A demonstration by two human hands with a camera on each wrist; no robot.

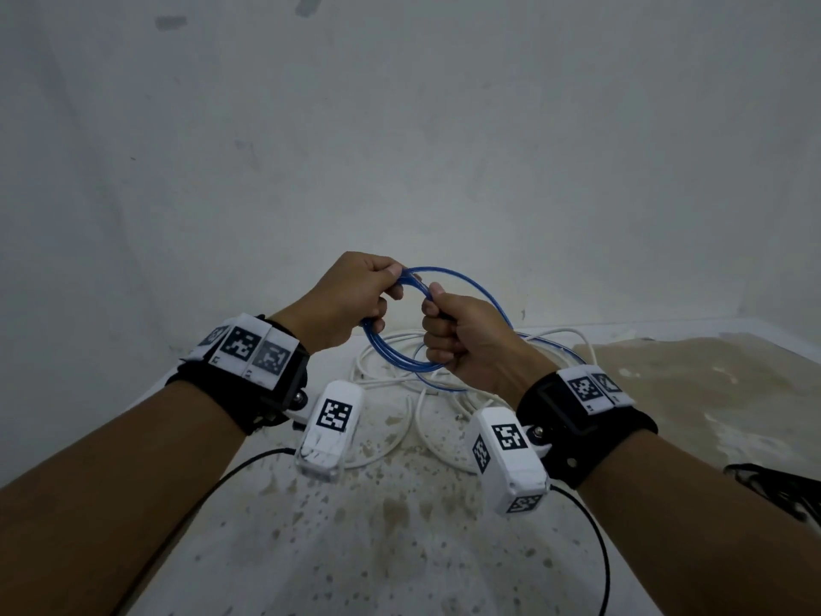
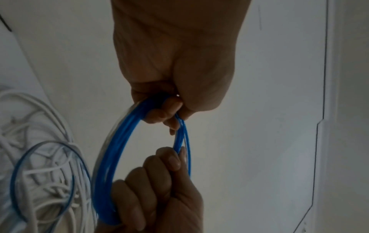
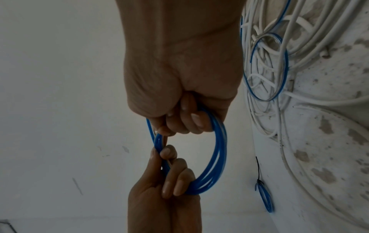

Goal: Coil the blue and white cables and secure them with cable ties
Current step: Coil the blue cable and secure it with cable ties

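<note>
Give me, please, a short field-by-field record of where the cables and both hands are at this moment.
left hand: grips the top of the blue coil
right hand: grips the coil's lower right side
blue cable: several loops held in the air between the hands, with a loose length trailing down to the pile
white cable: uncoiled, tangled on the floor below the hands
cable tie: none on the held coil

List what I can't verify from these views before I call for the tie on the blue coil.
- Blue cable ends: no view shows them, its tail runs behind the right hand into the white cable pile.
- Loop count: strands merge inside the left hand, left wrist view.
- Cable ties: none clearly identifiable; a thin black strip in the right wrist view is too small to tell.
</note>
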